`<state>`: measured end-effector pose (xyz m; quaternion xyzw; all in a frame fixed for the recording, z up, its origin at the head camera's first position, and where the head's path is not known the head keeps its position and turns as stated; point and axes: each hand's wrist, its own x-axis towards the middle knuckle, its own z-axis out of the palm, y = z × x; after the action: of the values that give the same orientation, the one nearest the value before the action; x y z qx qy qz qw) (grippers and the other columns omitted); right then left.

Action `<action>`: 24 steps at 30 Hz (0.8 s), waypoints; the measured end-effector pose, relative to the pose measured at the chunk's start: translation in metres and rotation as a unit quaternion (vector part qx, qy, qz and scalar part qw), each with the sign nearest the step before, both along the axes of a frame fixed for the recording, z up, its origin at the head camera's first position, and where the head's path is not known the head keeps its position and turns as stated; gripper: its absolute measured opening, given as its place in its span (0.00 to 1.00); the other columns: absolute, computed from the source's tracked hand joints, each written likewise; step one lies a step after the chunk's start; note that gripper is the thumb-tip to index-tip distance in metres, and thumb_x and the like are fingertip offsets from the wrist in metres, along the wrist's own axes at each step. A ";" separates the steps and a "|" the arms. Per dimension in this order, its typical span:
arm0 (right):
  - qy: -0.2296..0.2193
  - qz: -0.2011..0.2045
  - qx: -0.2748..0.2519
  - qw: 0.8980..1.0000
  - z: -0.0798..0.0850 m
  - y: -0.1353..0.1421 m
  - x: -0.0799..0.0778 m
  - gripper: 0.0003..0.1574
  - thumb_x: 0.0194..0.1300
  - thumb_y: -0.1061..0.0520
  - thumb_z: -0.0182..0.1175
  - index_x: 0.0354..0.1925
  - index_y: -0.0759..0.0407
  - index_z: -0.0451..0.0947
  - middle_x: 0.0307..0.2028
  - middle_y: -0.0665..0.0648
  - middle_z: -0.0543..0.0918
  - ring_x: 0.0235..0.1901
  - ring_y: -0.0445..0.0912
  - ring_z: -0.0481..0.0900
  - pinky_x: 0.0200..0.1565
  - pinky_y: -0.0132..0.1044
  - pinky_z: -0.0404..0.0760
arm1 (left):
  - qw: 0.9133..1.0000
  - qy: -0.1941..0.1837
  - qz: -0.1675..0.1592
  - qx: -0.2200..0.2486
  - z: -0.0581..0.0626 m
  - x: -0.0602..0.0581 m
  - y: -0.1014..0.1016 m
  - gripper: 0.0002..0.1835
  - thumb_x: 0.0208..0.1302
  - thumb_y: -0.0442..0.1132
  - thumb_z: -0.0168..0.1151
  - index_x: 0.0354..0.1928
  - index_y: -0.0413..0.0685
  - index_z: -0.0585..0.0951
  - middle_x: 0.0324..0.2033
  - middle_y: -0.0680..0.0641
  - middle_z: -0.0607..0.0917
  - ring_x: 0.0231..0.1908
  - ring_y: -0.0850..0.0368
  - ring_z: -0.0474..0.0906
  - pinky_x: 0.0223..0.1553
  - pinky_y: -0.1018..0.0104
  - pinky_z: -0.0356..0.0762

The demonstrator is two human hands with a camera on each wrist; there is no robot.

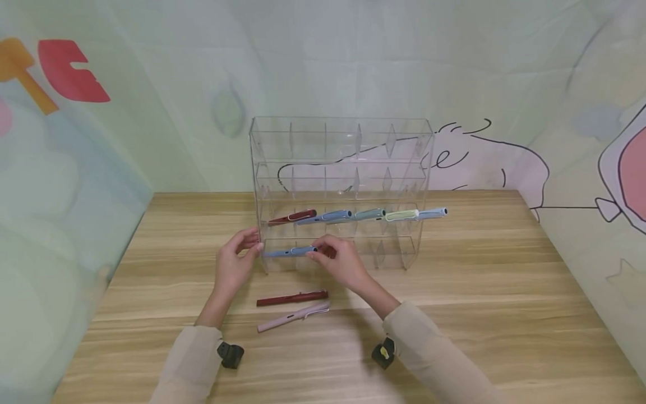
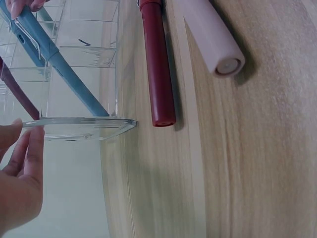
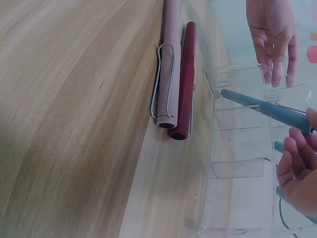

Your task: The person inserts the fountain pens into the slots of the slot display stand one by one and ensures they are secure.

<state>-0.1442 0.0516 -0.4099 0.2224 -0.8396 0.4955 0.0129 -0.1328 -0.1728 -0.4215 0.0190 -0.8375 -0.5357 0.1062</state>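
Observation:
My right hand (image 1: pixel 343 261) pinches the capped end of a blue pen (image 1: pixel 292 252), which lies slanted in the bottom row of a clear acrylic rack (image 1: pixel 339 123). Its other end reaches down into the leftmost compartment, near the side wall. With thumb and fingers on either side, my left hand (image 2: pixel 22 168) grips the rack's left side panel (image 2: pixel 84 120). In the row above lie a dark red pen (image 1: pixel 292 217), a blue pen (image 1: pixel 325 216), a grey-green pen (image 1: pixel 370 214), a pale green pen (image 1: pixel 401 215) and a light blue pen (image 1: pixel 432 213).
On the wooden table (image 1: pixel 484 292) in front of the rack lie a dark red pen (image 1: pixel 291 298) and a pale pink pen (image 1: pixel 294 316), side by side with metal clips. A printed cloth backdrop (image 1: pixel 202 84) stands close behind the rack and along both sides.

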 end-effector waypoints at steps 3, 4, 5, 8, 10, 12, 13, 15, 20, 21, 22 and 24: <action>-0.005 0.003 -0.006 1.000 0.000 0.001 0.000 0.08 0.57 0.60 0.64 0.35 0.63 0.79 0.27 0.53 0.80 0.25 0.40 0.72 0.25 0.28 0.76 | 1.000 -0.001 0.002 -0.003 0.000 0.000 0.000 0.16 0.59 0.27 0.58 0.51 0.37 0.75 0.43 0.39 0.80 0.43 0.50 0.77 0.44 0.66 0.79; -0.006 0.004 -0.007 1.000 0.000 0.002 0.000 0.08 0.57 0.60 0.63 0.36 0.63 0.79 0.27 0.53 0.80 0.25 0.40 0.73 0.25 0.28 0.76 | 1.000 -0.002 0.002 -0.002 0.000 0.000 0.001 0.16 0.59 0.27 0.58 0.51 0.37 0.75 0.43 0.39 0.80 0.43 0.50 0.77 0.44 0.66 0.79; -0.010 0.005 -0.010 1.000 -0.001 0.003 0.000 0.08 0.57 0.60 0.63 0.36 0.63 0.79 0.27 0.52 0.80 0.25 0.40 0.73 0.25 0.28 0.76 | 1.000 -0.003 0.003 -0.002 0.000 0.000 0.001 0.16 0.59 0.27 0.58 0.51 0.37 0.75 0.43 0.39 0.80 0.43 0.50 0.77 0.44 0.65 0.79; -0.021 0.006 -0.013 1.000 -0.001 0.006 0.001 0.10 0.57 0.60 0.63 0.38 0.63 0.79 0.28 0.52 0.80 0.26 0.40 0.73 0.26 0.29 0.77 | 1.000 -0.003 0.001 0.001 0.000 0.000 0.001 0.16 0.59 0.27 0.58 0.51 0.37 0.75 0.44 0.39 0.80 0.43 0.50 0.77 0.45 0.64 0.79; -0.025 0.008 -0.011 1.000 -0.002 0.009 0.001 0.10 0.57 0.61 0.63 0.39 0.63 0.79 0.28 0.51 0.79 0.26 0.41 0.73 0.26 0.29 0.77 | 1.000 -0.005 0.002 0.002 0.001 0.000 0.001 0.16 0.59 0.27 0.58 0.51 0.37 0.75 0.44 0.39 0.80 0.43 0.50 0.77 0.45 0.63 0.79; -0.028 0.013 -0.007 1.000 -0.002 0.013 0.003 0.11 0.57 0.62 0.63 0.39 0.64 0.79 0.28 0.52 0.79 0.27 0.41 0.73 0.27 0.29 0.77 | 1.000 -0.007 0.002 0.000 0.001 0.001 0.001 0.16 0.60 0.27 0.58 0.51 0.38 0.75 0.44 0.39 0.80 0.43 0.50 0.76 0.45 0.63 0.79; -0.028 0.017 -0.004 0.999 -0.002 0.015 0.004 0.11 0.56 0.63 0.63 0.39 0.66 0.79 0.28 0.53 0.79 0.27 0.41 0.73 0.28 0.29 0.77 | 1.000 -0.009 0.002 0.000 0.001 0.001 0.001 0.16 0.60 0.28 0.58 0.51 0.38 0.75 0.44 0.39 0.80 0.44 0.50 0.76 0.45 0.63 0.79; -0.029 0.031 0.009 0.999 -0.004 0.019 0.006 0.10 0.56 0.64 0.63 0.38 0.67 0.78 0.28 0.54 0.79 0.27 0.42 0.73 0.28 0.29 0.77 | 1.000 -0.010 0.003 -0.002 0.001 0.001 0.000 0.16 0.60 0.28 0.58 0.51 0.39 0.75 0.44 0.39 0.80 0.44 0.50 0.76 0.46 0.62 0.79; -0.035 0.096 0.068 0.992 -0.009 0.028 0.014 0.10 0.55 0.66 0.63 0.38 0.67 0.79 0.28 0.51 0.79 0.29 0.41 0.73 0.30 0.28 0.77 | 1.000 -0.011 0.003 -0.003 0.002 0.001 0.001 0.16 0.60 0.29 0.58 0.52 0.38 0.75 0.44 0.39 0.80 0.44 0.50 0.76 0.46 0.61 0.78; -0.035 0.110 0.077 0.990 -0.011 0.029 0.016 0.10 0.55 0.66 0.63 0.38 0.66 0.79 0.28 0.51 0.78 0.29 0.40 0.73 0.30 0.28 0.77 | 1.000 -0.010 0.004 -0.003 0.002 0.001 0.001 0.16 0.60 0.28 0.58 0.51 0.38 0.75 0.44 0.39 0.80 0.44 0.50 0.76 0.46 0.60 0.78; -0.034 0.124 0.084 0.988 -0.013 0.030 0.018 0.10 0.55 0.65 0.63 0.38 0.66 0.79 0.28 0.50 0.77 0.29 0.40 0.72 0.30 0.28 0.77 | 1.000 -0.011 0.005 -0.003 0.001 0.001 0.001 0.16 0.60 0.28 0.58 0.51 0.39 0.75 0.44 0.39 0.80 0.44 0.50 0.76 0.46 0.60 0.78; -0.032 0.146 0.091 0.985 -0.017 0.032 0.021 0.11 0.54 0.65 0.64 0.38 0.65 0.79 0.28 0.50 0.77 0.29 0.41 0.71 0.30 0.28 0.76 | 1.000 -0.011 0.006 -0.004 0.001 0.001 0.001 0.16 0.60 0.28 0.58 0.51 0.39 0.75 0.44 0.39 0.80 0.44 0.50 0.77 0.46 0.60 0.78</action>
<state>-0.1230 0.0833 -0.4273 0.3266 -0.8396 0.4207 -0.1063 -0.1319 -0.1717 -0.4201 0.0294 -0.8405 -0.5316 0.1003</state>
